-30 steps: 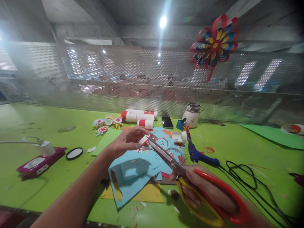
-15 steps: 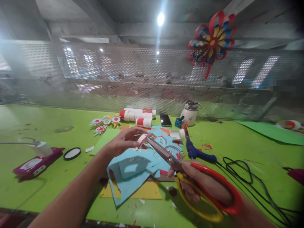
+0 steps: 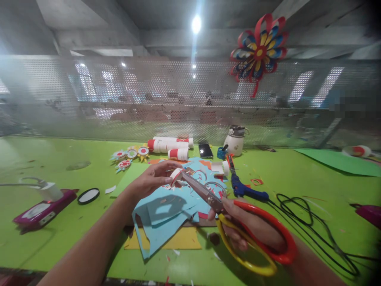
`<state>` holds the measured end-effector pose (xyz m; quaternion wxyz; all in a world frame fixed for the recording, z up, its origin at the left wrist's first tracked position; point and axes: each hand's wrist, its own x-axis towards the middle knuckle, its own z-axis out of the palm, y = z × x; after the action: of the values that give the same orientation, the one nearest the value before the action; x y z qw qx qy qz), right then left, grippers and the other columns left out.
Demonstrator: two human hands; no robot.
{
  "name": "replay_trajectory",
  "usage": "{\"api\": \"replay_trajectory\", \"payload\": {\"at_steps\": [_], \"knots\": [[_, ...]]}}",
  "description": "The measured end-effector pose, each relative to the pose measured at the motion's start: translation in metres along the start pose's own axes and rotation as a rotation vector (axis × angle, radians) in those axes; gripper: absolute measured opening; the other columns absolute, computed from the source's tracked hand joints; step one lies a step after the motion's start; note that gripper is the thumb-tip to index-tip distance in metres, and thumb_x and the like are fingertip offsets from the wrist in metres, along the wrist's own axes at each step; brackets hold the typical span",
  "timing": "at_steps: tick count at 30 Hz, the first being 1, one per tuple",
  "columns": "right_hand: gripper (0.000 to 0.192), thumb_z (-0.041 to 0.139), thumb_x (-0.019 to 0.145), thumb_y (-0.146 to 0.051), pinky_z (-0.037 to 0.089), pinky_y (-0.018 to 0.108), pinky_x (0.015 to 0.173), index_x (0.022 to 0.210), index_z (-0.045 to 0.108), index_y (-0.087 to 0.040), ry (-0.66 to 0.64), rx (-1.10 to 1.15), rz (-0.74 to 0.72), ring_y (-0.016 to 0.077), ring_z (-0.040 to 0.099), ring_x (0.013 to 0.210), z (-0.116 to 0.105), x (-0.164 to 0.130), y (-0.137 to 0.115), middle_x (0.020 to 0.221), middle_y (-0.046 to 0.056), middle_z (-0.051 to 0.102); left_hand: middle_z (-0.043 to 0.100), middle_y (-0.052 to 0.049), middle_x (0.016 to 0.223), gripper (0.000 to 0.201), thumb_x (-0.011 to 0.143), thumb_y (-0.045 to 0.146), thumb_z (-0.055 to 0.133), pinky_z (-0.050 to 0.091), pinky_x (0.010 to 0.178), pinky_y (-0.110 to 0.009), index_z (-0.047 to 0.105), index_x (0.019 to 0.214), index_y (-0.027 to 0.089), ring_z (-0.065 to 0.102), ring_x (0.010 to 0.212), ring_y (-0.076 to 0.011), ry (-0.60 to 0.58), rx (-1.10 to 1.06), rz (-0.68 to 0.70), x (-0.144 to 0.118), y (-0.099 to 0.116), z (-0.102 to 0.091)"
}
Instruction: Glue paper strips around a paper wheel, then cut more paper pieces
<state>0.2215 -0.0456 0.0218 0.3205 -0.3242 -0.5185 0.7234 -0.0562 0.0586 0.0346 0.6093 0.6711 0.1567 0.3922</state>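
Note:
My left hand (image 3: 151, 179) pinches a small red-and-white paper piece (image 3: 176, 175) above the green table (image 3: 53, 159). My right hand (image 3: 253, 230) grips large scissors (image 3: 220, 210) with one red and one yellow handle loop. The steel blades point up-left and their tips meet the paper piece. Under both hands lie light-blue paper sheets (image 3: 162, 216) with cut-outs, on top of a yellow sheet (image 3: 181, 240).
A blue glue gun (image 3: 244, 190) and its black cable (image 3: 300, 210) lie to the right. Red-and-white paper rolls (image 3: 169, 145), small paper flowers (image 3: 131, 153), a phone (image 3: 204, 151) and a white pot (image 3: 234, 142) stand behind. A magenta device (image 3: 41, 208) and a black ring (image 3: 88, 196) lie left. A paper flower (image 3: 258, 51) hangs on the mesh wall.
The scissor blades have closed further on the paper piece. The view has drifted slightly, so everything sits a little left and lower than before. Both hands stay in place.

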Motion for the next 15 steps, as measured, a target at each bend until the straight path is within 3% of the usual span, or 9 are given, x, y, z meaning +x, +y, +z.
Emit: {"api": "replay_trajectory", "payload": {"at_steps": [6,12,15], "knots": [[0.037,0.046,0.093,-0.052,0.049,0.021,0.052,0.092,0.064,-0.020,0.017,0.014,-0.052,0.0078,0.047,0.046,0.0002,-0.0014,0.0053,0.054,-0.006,0.047,0.064,-0.014,0.120,0.036,0.080,0.014,0.063,0.055,0.081,-0.036,0.063,0.117,0.016,0.066,0.097,-0.0253,0.013,-0.052,0.041,0.0006,0.0041,0.0009],[0.035,0.043,0.097,-0.048,0.048,0.021,0.053,0.088,0.062,-0.020,0.060,0.071,-0.042,0.0071,0.050,0.049,-0.0030,-0.0055,0.0098,0.059,-0.005,0.051,0.069,-0.012,0.112,0.037,0.083,0.012,0.057,0.055,0.080,-0.034,0.064,0.119,0.017,0.068,0.093,-0.0235,0.030,-0.181,0.063,-0.0006,0.0061,0.0002],[0.031,0.044,0.097,-0.046,0.048,0.021,0.055,0.089,0.062,-0.022,0.055,-0.064,-0.090,0.0073,0.050,0.052,-0.0006,-0.0087,0.0054,0.061,-0.004,0.051,0.070,-0.013,0.111,0.036,0.083,0.013,0.057,0.056,0.078,-0.034,0.065,0.118,0.015,0.067,0.094,-0.0249,0.053,-0.245,0.052,-0.0013,0.0055,0.0021]]}}
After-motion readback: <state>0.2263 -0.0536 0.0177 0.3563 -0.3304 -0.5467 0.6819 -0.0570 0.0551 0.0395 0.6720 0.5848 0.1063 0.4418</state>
